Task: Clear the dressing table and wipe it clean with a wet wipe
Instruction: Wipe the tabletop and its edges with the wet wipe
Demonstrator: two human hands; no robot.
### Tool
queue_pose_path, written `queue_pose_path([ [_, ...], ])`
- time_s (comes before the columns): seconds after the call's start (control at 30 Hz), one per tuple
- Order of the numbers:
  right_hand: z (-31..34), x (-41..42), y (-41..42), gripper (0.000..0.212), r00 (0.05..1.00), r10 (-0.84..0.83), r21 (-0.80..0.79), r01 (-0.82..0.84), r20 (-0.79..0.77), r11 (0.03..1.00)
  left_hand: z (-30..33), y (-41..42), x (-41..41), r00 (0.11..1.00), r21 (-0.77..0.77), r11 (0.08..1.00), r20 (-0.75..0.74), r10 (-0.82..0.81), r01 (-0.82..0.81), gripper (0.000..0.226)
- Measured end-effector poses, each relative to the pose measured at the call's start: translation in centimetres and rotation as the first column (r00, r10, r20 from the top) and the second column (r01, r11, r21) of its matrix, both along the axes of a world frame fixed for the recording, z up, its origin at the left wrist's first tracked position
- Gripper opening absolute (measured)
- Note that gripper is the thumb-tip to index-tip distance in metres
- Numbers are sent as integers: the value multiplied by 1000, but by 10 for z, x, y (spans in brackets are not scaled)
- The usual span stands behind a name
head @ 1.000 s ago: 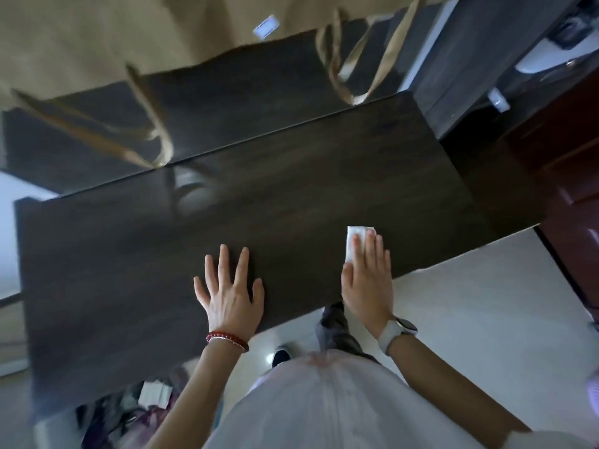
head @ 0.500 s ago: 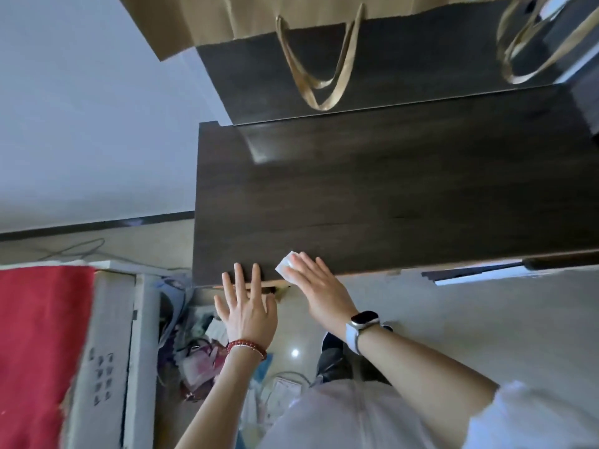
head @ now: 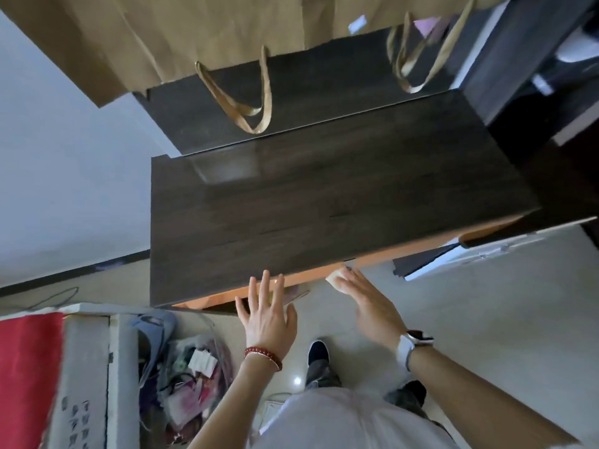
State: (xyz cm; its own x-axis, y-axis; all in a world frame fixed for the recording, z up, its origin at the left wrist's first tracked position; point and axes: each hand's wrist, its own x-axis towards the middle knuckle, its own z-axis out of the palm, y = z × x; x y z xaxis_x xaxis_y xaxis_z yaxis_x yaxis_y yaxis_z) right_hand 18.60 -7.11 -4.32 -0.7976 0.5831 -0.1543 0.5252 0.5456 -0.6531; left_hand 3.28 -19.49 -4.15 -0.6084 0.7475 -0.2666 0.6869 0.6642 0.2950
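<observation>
Dark wood table (head: 324, 202): bare top seen from above, near edge running from lower left to upper right, with an orange-lit underside along that edge.
Left hand (head: 267, 314): palm down, fingers straight and spread, pointing toward the far side; fingertips overlap the table's near edge, palm over the floor side. It holds nothing. Whether the fingertips touch the top cannot be told.
Left wrist: red bead bracelet (head: 263, 357); forearm runs down and left to the frame's bottom.
Right hand (head: 368, 301): to the right of the left hand and apart from it, turned edge-on, fingers extended toward the far left, at the table's near edge.
Wipe (head: 334, 276): small pale folded piece at the right hand's fingertips, against the table's near edge. The fingers look straight and lie on it; how the thumb holds it is hidden, and motion blur softens the hand.
Right wrist: watch (head: 416, 341) with a white band; forearm slants to the lower right corner.
Far side: brown paper bags (head: 201, 34) with strap handles hanging over the table's back panel.
Near left, on the floor: clear bag of clutter (head: 191, 384), beside a grey box (head: 87, 377) and a red cloth (head: 26, 377).
Floor (head: 486, 312): pale tiles; one dark shoe (head: 318, 353) between the forearms.
</observation>
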Motion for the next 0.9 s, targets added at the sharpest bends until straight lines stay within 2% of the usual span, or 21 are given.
queue_pose_path([
  [0.1,-7,69,19,75,978,-203,-59,206,48,977,8,42,42,993,0,993,17,-119,119,53],
  [0.17,-5,124,32,73,938,-347,-106,346,8,932,14,76,81,977,34,976,4,-215,215,52],
  [0.23,6,183,40,72,867,-497,-148,487,-41,861,21,111,130,950,67,948,-11,-312,312,52],
  [0.33,17,273,45,58,732,-682,-87,678,-19,730,27,156,217,894,100,889,-14,-447,446,51],
  [0.47,22,400,40,41,519,-850,-36,854,87,518,38,204,356,747,139,743,33,-664,654,47],
  [0.63,41,524,21,30,153,-988,6,988,-22,153,58,245,511,459,203,446,-19,-888,871,42],
  [0.73,50,584,15,17,-55,-996,-22,998,-74,-54,62,267,586,314,260,295,-33,-949,920,40],
  [0.83,52,635,15,12,-202,-971,-19,979,-129,-201,62,288,649,192,274,174,-38,-981,946,39],
  [0.9,46,671,20,9,-267,-955,-4,963,-126,-269,55,303,694,146,287,133,-24,-989,949,37],
])
